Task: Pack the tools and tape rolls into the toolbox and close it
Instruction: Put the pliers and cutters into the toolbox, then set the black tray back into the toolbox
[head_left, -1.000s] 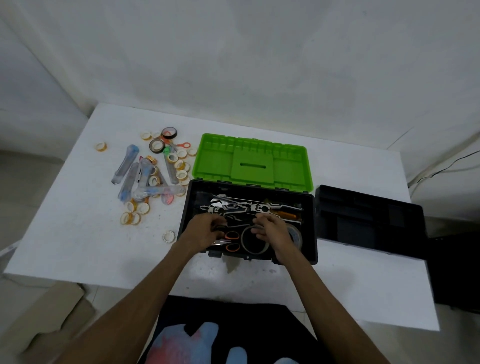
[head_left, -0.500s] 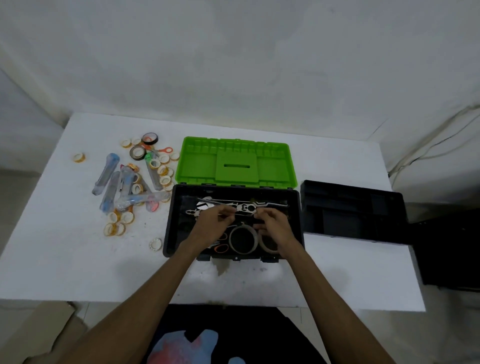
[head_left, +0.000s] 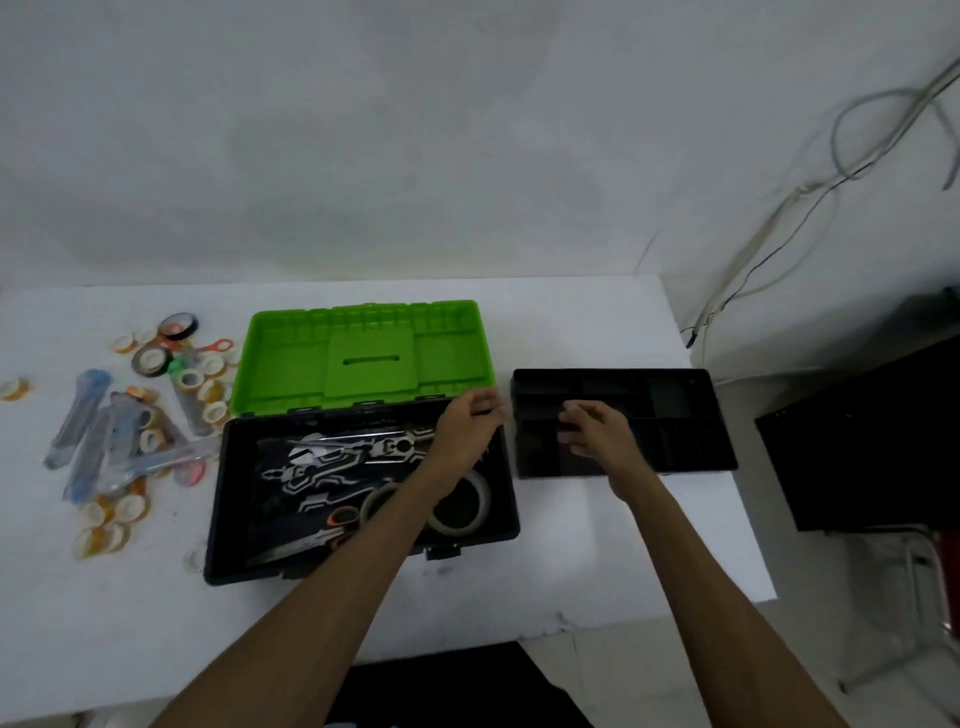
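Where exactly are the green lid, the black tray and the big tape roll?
green lid (head_left: 363, 358): head view, raised centre panel.
black tray (head_left: 675, 415): head view, inner compartments.
big tape roll (head_left: 480, 512): head view, right rim.

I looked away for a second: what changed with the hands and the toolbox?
Both hands left the toolbox interior and moved right: the left hand is now at its far-right corner, the right hand on the black tray. Tools, big tape roll and open green lid stayed put.

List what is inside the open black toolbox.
Inside the toolbox: packaged metal tools, orange-handled scissors, two large tape rolls. The left forearm covers part of them.
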